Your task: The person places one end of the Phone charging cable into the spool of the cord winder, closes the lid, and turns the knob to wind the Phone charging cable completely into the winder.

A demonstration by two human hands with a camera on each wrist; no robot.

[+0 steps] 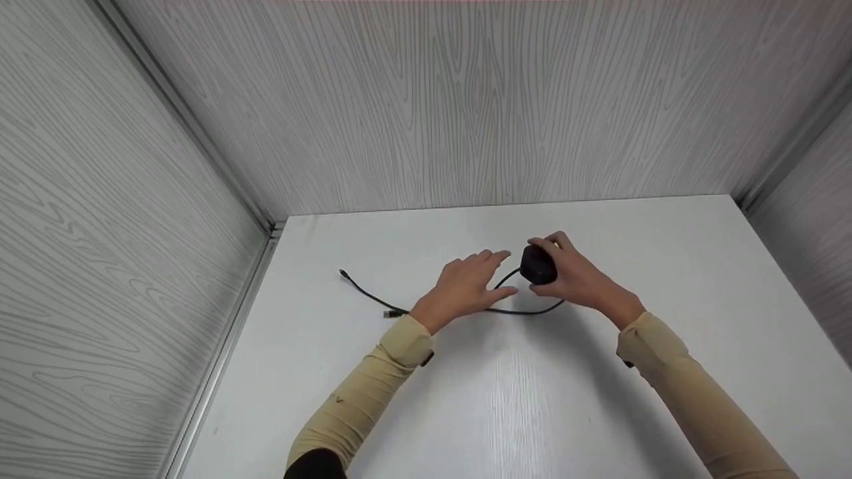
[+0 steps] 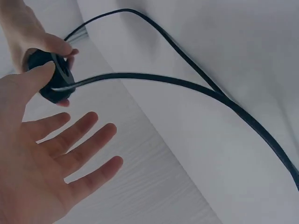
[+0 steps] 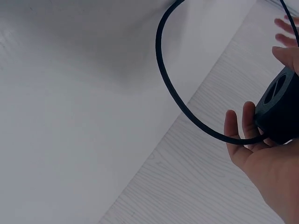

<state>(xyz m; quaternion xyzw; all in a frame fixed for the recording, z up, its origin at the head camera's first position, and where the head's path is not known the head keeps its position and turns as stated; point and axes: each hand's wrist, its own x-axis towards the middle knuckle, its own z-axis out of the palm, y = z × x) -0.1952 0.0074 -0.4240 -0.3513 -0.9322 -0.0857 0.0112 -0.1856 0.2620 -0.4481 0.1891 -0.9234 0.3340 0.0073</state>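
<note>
My right hand [image 1: 580,277] grips a dark, many-sided puck [image 1: 538,265] over the table, thumb on one side and fingers on the other. In the right wrist view, slots show in the face of the puck [image 3: 276,95]. A black cable [image 1: 526,312] runs from the puck and loops along the tabletop. Beside the puck, my left hand [image 1: 464,287] has its fingers spread and holds nothing. Its palm and straight fingers show in the left wrist view, the thumb overlapping the puck [image 2: 58,91] there. The left hand and wrist hide part of the cable in the head view.
Two cable ends lie left of the hands: a thin plug [image 1: 343,273] and a metal-tipped USB plug [image 1: 393,313]. The white table [image 1: 699,266] is bounded by a wood-grain back wall [image 1: 432,106] and a left side panel [image 1: 100,266].
</note>
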